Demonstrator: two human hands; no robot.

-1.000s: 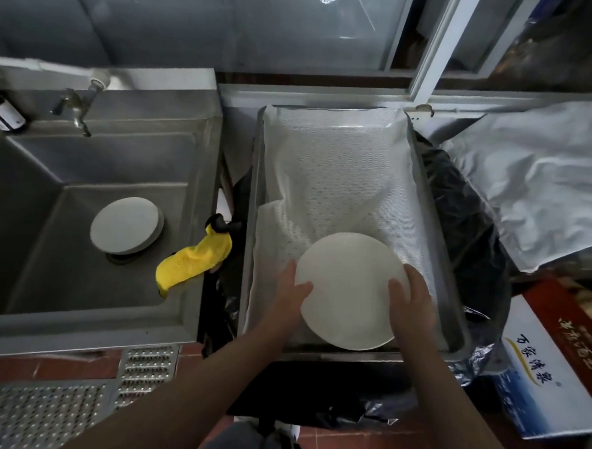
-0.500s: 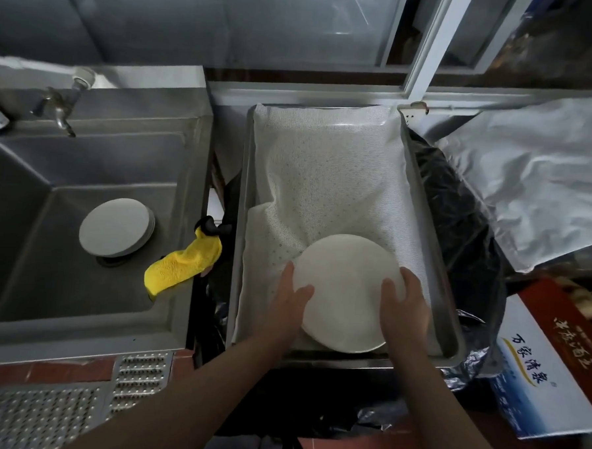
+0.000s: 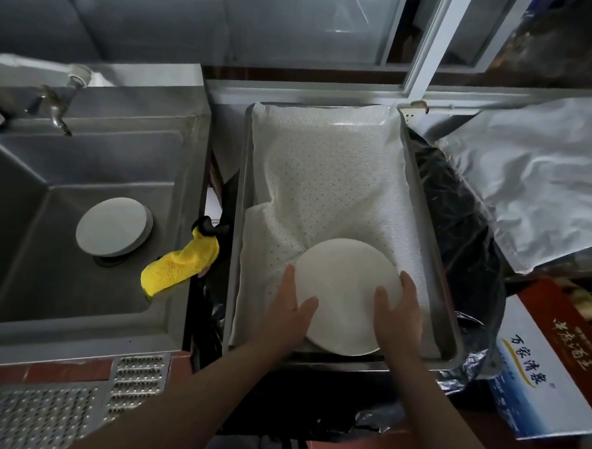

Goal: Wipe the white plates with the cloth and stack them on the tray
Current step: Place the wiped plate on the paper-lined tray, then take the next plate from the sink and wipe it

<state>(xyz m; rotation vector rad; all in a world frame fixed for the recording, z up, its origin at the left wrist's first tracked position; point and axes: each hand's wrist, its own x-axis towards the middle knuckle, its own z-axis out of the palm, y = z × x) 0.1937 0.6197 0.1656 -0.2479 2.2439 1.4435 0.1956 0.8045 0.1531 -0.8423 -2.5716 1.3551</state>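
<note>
Head view, both hands (image 3: 343, 304) gripping white plate (image 3: 346, 288) edges, face-up, over tray (image 3: 425, 210)

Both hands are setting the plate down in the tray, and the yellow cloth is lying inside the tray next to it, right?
Not quite. The yellow cloth hangs over the sink's rim, outside the tray, as the head view shows. Both hands, left and right, do hold the plate there.

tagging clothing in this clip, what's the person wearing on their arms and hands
Nothing that shows: both forearms are bare right to the bottom edge, no sleeves in view. The left hand and right hand carry no gloves, and no rings, watch or bands are visible.
</note>
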